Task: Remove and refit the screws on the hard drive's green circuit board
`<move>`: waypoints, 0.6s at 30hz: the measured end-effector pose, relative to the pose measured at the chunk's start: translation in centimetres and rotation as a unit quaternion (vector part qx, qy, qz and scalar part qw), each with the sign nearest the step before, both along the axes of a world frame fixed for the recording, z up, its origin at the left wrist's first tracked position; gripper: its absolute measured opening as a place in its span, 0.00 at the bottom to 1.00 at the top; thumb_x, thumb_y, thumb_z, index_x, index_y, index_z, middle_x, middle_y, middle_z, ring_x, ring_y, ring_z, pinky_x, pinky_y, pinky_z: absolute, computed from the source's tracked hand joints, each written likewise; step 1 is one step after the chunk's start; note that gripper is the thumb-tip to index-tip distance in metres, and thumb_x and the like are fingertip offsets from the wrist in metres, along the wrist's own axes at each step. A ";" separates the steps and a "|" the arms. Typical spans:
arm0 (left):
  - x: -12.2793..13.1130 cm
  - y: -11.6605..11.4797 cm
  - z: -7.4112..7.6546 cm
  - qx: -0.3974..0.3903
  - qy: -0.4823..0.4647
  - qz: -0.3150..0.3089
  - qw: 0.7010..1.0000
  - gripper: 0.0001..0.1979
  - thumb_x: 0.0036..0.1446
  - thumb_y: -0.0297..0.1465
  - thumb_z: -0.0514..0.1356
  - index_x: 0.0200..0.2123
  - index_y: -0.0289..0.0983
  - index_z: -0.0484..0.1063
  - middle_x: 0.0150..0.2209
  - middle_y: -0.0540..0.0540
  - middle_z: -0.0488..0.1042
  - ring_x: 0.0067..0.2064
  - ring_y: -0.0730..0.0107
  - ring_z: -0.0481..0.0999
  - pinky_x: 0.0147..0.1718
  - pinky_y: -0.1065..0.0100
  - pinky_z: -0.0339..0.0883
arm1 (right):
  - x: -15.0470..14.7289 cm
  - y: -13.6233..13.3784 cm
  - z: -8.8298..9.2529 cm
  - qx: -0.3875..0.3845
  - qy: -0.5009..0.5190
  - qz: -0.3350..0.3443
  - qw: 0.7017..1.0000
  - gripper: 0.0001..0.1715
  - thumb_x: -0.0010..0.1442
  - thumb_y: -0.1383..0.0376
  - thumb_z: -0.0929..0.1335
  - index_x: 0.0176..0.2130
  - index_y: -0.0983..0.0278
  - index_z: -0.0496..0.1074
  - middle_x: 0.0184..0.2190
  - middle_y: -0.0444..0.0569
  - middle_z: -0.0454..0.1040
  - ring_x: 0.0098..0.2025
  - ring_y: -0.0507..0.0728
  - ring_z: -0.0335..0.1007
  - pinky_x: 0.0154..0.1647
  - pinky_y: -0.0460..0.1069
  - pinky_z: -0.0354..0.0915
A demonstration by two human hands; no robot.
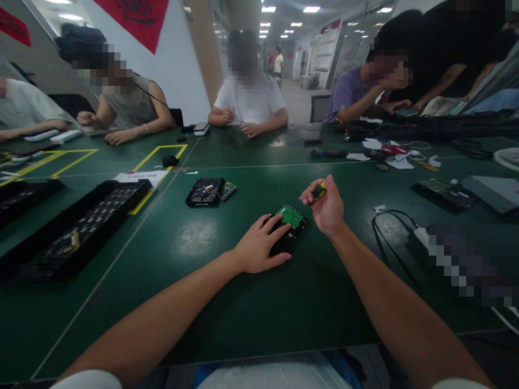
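A hard drive (298, 229) with a green circuit board (291, 215) facing up lies on the green table in front of me. Spread over its left side is my left hand (259, 246), fingers stretched out and resting on the board and casing. My right hand (326, 208) is raised just right of the drive, its fingers wrapped round a screwdriver (319, 192) with a yellow and black handle. The screwdriver's shaft cannot be made out. Tiny screws (281, 190) lie beyond the drive. Farther left sits another black drive (203, 193) beside a small loose circuit board (229, 190).
A long black tray (87, 224) holding small parts stands at left. On the right are a black cable (378, 237), another drive with an exposed board (444, 193) and a grey box (492, 192). Several people sit across the table. A dark tool (328, 153) lies farther back.
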State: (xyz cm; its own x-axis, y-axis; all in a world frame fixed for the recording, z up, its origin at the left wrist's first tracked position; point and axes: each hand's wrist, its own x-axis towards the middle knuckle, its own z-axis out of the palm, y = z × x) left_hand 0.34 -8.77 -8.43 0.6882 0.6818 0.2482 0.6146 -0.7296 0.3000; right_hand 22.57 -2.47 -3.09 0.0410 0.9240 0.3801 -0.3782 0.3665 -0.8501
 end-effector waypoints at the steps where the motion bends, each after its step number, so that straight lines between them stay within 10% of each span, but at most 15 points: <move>1: 0.0 0.0 0.0 -0.001 -0.001 0.000 1.000 0.44 0.65 0.59 0.59 0.75 0.42 0.59 0.77 0.35 0.53 0.75 0.32 0.53 0.71 0.35 0.55 | 0.0 0.0 0.0 0.001 -0.004 -0.001 1.000 0.31 0.67 0.34 0.66 0.31 0.56 0.70 0.20 0.39 0.62 0.25 0.54 0.65 0.38 0.53 0.71; 18: 0.0 0.0 -0.1 0.000 -0.005 0.000 1.000 0.44 0.65 0.59 0.59 0.76 0.43 0.58 0.77 0.36 0.53 0.75 0.32 0.53 0.71 0.35 0.55 | 0.2 0.1 0.1 0.007 -0.025 0.006 1.000 0.30 0.69 0.38 0.67 0.31 0.57 0.76 0.24 0.43 0.70 0.30 0.55 0.71 0.40 0.53 0.70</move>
State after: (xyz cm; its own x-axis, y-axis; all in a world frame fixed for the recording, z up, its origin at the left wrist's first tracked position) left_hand 0.30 -8.77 -8.55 0.6858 0.6813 0.2560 0.6110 -0.7301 0.3059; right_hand 22.81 -2.39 -3.00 0.0101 0.9191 0.3938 -0.3410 0.3734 -0.8627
